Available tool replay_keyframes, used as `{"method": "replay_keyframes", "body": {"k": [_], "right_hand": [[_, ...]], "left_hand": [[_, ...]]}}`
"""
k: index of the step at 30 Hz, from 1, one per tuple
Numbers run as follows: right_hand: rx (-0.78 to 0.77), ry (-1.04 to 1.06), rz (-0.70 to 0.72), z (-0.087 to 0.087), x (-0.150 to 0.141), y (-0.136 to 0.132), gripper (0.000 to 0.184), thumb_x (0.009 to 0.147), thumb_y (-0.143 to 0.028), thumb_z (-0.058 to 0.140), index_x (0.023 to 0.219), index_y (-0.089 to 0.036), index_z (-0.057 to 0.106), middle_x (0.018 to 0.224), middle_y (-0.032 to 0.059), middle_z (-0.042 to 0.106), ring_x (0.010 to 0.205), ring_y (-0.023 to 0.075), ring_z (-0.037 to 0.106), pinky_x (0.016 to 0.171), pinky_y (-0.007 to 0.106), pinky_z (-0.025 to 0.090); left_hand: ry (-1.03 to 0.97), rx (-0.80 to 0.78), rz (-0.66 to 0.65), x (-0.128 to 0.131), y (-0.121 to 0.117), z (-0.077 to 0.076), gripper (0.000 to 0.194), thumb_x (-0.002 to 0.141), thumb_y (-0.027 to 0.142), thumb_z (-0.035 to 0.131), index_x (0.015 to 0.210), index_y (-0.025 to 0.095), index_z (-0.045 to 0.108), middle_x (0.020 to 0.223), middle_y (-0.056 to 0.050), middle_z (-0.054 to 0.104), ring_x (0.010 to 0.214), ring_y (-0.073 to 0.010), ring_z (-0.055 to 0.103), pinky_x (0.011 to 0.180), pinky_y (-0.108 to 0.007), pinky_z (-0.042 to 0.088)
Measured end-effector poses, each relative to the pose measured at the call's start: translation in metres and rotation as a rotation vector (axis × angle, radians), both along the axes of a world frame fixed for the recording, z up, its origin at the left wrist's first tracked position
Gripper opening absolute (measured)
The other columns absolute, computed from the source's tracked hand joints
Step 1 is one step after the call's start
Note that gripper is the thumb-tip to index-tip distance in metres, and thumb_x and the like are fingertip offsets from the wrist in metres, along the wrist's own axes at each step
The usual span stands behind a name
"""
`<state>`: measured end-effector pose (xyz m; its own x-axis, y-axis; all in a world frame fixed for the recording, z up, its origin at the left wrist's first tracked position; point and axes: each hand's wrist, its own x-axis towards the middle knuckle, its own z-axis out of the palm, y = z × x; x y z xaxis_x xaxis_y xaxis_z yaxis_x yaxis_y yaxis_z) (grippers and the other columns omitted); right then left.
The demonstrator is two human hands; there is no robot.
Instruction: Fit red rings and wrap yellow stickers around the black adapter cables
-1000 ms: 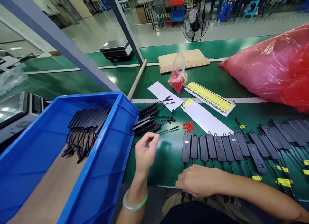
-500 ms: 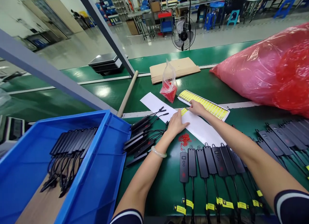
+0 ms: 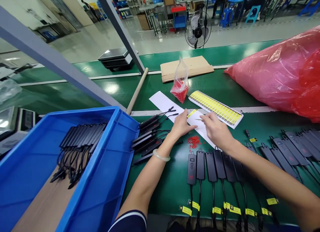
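My left hand (image 3: 182,124) lies on a long white paper strip (image 3: 160,100), its thumb spread from the fingers. The fingertips touch the strip beside a few yellow labels (image 3: 192,113). My right hand (image 3: 215,130) is closed in a pinch over the strip, with a thin yellowish label (image 3: 199,119) edge-on at its fingertips. A sheet of yellow labels (image 3: 216,107) lies just beyond. Loose red rings (image 3: 193,142) are scattered below the hands. A row of black control boxes (image 3: 191,168) with cables lies nearer me; yellow labels (image 3: 217,210) wrap several cables.
A blue bin (image 3: 107,152) holding black boxes stands at left, with more black boxes (image 3: 143,140) beside it. A clear bag of red pieces (image 3: 180,87), flat cardboard (image 3: 197,67) and a large pink bag (image 3: 270,72) are beyond. A grey post (image 3: 125,35) rises at left.
My right hand has drawn back toward me from the label sheet and now pinches a thin label. My left hand stays on the white strip. The view has shifted slightly.
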<state>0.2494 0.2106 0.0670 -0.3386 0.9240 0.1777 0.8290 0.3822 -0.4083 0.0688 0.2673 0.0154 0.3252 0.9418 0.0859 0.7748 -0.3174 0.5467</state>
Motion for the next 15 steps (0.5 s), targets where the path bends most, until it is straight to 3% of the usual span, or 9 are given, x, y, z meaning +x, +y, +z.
{"method": "replay_keyframes", "body": {"k": [3, 5, 8, 11, 15], "right_hand": [[0.080, 0.424, -0.105, 0.018, 0.023, -0.030, 0.020, 0.094, -0.019, 0.048, 0.104, -0.019, 0.066, 0.100, 0.0089, 0.062, 0.093, 0.0237, 0.065, 0.083, 0.040, 0.056], [-0.058, 0.742, -0.166, 0.025, 0.034, -0.044, 0.009, 0.091, -0.027, 0.059, 0.093, -0.021, 0.066, 0.092, 0.0043, 0.062, 0.090, 0.0214, 0.068, 0.076, 0.035, 0.059], [-0.338, 1.101, -0.240, 0.026, 0.040, -0.059, 0.017, 0.081, -0.035, 0.072, 0.087, -0.021, 0.065, 0.095, 0.0023, 0.063, 0.089, 0.0201, 0.071, 0.065, 0.026, 0.059], [-0.547, 1.293, -0.260, 0.020, 0.032, -0.072, 0.022, 0.075, -0.036, 0.078, 0.082, -0.019, 0.066, 0.109, 0.0042, 0.064, 0.088, 0.0176, 0.071, 0.062, 0.021, 0.057], [-0.677, 1.471, -0.301, 0.010, 0.014, -0.086, 0.024, 0.076, -0.037, 0.076, 0.086, -0.020, 0.063, 0.100, 0.0050, 0.068, 0.103, 0.0211, 0.068, 0.071, 0.026, 0.058]], "left_hand": [[-0.038, 0.038, -0.041, -0.034, -0.039, 0.027, 0.052, 0.080, 0.038, 0.071, 0.125, 0.016, 0.053, 0.125, -0.012, 0.061, 0.116, -0.0277, 0.057, 0.098, -0.037, 0.043], [0.008, 0.011, -0.004, -0.057, -0.069, 0.035, 0.025, 0.083, 0.033, 0.066, 0.105, 0.020, 0.063, 0.107, -0.007, 0.066, 0.103, -0.0265, 0.060, 0.091, -0.037, 0.046], [0.038, -0.047, 0.097, -0.083, -0.104, 0.027, 0.004, 0.080, 0.024, 0.066, 0.083, 0.021, 0.066, 0.089, -0.007, 0.066, 0.092, -0.0271, 0.061, 0.085, -0.038, 0.046], [-0.021, -0.066, 0.164, -0.094, -0.120, 0.011, 0.008, 0.080, 0.020, 0.063, 0.073, 0.021, 0.066, 0.079, -0.006, 0.065, 0.086, -0.0256, 0.061, 0.081, -0.036, 0.047], [-0.212, -0.084, 0.222, -0.091, -0.132, 0.008, 0.011, 0.085, 0.026, 0.059, 0.078, 0.021, 0.066, 0.081, -0.006, 0.067, 0.079, -0.0226, 0.063, 0.075, -0.034, 0.048]]}}
